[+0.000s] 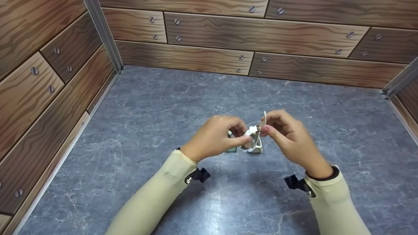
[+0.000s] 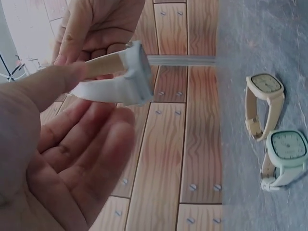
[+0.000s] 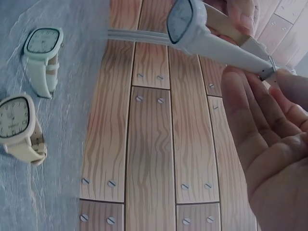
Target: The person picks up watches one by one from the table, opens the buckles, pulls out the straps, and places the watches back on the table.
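Observation:
Both hands hold a white wristwatch up off the table, its strap fastened or folded into a loop. My left hand pinches the strap between thumb and fingers from the left. From the right, my right hand pinches the strap's buckle end between thumb and fingertips. The square watch case points away from the fingers in both wrist views. Beneath the hands, a mint-green watch and a cream watch stand on the table with their straps looped closed.
The grey marbled table is bounded by wood-patterned walls at the back and sides. Metal corner posts join the panels. A dark camera mount sticks out from the left wrist, another from the right.

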Available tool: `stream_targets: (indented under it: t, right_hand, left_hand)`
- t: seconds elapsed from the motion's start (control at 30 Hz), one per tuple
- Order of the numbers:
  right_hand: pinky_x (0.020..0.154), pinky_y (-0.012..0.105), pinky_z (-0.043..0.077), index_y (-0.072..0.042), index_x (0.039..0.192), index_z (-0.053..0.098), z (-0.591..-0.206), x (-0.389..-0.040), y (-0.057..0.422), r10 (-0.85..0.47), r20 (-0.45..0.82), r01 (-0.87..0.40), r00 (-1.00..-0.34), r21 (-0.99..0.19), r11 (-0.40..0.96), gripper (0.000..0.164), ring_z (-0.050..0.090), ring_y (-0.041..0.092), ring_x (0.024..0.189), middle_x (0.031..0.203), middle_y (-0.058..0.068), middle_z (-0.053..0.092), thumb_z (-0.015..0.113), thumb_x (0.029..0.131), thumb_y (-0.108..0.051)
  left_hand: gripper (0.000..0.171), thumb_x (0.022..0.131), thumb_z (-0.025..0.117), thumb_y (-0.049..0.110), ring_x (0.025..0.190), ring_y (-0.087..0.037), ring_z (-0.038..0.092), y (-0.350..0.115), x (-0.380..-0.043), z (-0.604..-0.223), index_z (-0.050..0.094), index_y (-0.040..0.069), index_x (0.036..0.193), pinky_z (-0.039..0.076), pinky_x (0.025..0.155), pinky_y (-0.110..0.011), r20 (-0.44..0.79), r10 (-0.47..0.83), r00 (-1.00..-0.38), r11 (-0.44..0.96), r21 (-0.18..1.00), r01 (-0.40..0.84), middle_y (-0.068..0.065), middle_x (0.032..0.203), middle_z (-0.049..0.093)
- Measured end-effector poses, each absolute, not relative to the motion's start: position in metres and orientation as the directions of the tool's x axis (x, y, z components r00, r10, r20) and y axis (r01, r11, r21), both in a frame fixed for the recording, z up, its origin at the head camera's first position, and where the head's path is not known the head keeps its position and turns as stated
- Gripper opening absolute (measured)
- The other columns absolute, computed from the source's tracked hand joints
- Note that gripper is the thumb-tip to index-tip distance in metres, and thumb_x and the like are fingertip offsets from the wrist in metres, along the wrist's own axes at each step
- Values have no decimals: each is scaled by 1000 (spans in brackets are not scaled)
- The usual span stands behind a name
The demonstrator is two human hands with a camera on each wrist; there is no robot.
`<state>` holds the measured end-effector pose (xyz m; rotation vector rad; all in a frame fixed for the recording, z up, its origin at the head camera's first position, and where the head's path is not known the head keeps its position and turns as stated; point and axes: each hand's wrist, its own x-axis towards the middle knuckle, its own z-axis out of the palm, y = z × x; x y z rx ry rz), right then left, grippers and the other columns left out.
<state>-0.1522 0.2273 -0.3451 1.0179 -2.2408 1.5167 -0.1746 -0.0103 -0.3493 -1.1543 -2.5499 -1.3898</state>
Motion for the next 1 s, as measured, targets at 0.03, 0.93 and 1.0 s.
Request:
stream_targets:
  t: [0.03,0.93,1.0]
  right_hand:
    - [77,26,60,8,113,59,-345,-152,227,-416,557,-674,-719,-704,222,19,69,14,84,96,14,67,58,96,17]
    - [76,24,60,5,112,64,-344,-151,229,-422,531,-667,-735,-679,307,19,70,12,84,96,9,71,63,95,14]
    - [75,23,59,2,111,64,-345,-152,230,-449,500,-664,-741,-649,372,17,70,14,82,96,5,72,65,95,9]
  left_hand:
    - [16,95,78,28,78,-1,64,-11,-175,-349,73,14,101,55,73,-19,335,602,-725,345,709,615,10,87,71]
    - [25,94,77,36,86,-3,66,-14,-174,-349,73,16,108,56,78,-25,278,647,-710,372,698,612,10,95,72]
    - [24,96,75,34,89,-6,65,-14,-175,-349,72,14,109,55,81,-25,308,635,-709,382,672,634,7,98,70]
